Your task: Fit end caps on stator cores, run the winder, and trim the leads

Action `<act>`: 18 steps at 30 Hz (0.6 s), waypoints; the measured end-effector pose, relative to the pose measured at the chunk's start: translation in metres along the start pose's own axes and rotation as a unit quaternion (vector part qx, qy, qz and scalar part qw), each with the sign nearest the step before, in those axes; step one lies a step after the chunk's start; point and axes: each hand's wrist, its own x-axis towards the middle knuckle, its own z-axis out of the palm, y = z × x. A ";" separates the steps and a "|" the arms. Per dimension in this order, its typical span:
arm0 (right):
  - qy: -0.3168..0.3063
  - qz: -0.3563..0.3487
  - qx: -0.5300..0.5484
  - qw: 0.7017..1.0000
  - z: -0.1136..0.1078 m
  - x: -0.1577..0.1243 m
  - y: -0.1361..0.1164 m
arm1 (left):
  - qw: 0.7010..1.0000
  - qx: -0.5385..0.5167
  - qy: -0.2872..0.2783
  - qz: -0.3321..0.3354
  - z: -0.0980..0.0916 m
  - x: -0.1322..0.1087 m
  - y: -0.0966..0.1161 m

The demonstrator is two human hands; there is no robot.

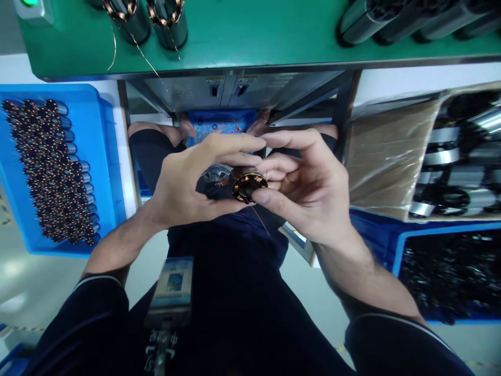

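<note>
Between my two hands is a motor stator, a short dark cylinder with copper windings round its near end. My left hand curves about its left side, fingers over the top and thumb below. From the right, my right hand grips it, the thumb pressing at the wound end. A thin copper wire trails down from the stator. Behind my left fingers a shiny rounded metal thing shows in part; I cannot make out what it is.
Two wound stators stand on the green bench, with bare metal cylinders at its right. A blue tray of many stators lies left. To the right are a cardboard box of metal parts and a blue bin of black parts.
</note>
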 end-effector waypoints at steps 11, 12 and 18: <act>0.008 -0.066 -0.088 0.994 -0.001 0.002 -0.005 | 0.999 0.027 0.000 -0.044 0.012 -0.007 0.002; 0.024 -0.095 -0.113 0.989 0.001 0.003 -0.004 | 0.999 0.026 0.017 -0.021 0.014 -0.005 0.001; 0.189 -0.262 -0.128 0.938 0.004 0.021 0.008 | 0.997 -0.010 0.078 -0.009 0.012 -0.008 -0.007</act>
